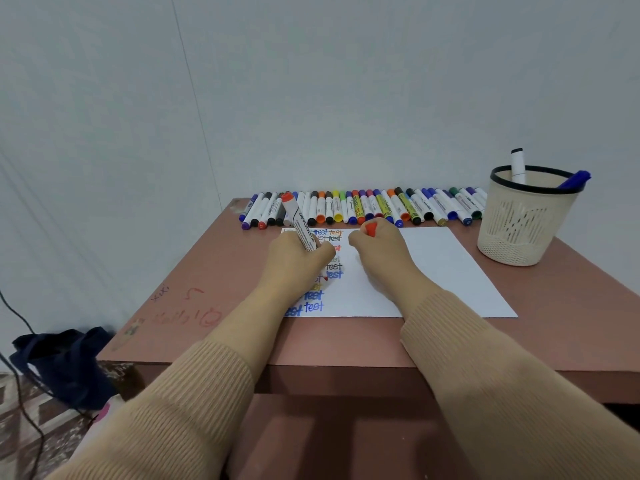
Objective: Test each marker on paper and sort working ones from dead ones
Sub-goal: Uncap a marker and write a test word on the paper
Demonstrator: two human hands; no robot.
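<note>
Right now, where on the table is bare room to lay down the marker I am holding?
Free: the table left of the paper; the paper's blank right half, up to the basket. Crowded: the far edge, filled by the marker row, and the paper's left half under your left hand and right hand.

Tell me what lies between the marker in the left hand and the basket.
Only the right hand, gripping the red cap, sits over the paper between the marker in the left hand and the basket. Past it, only paper and table show.
</note>
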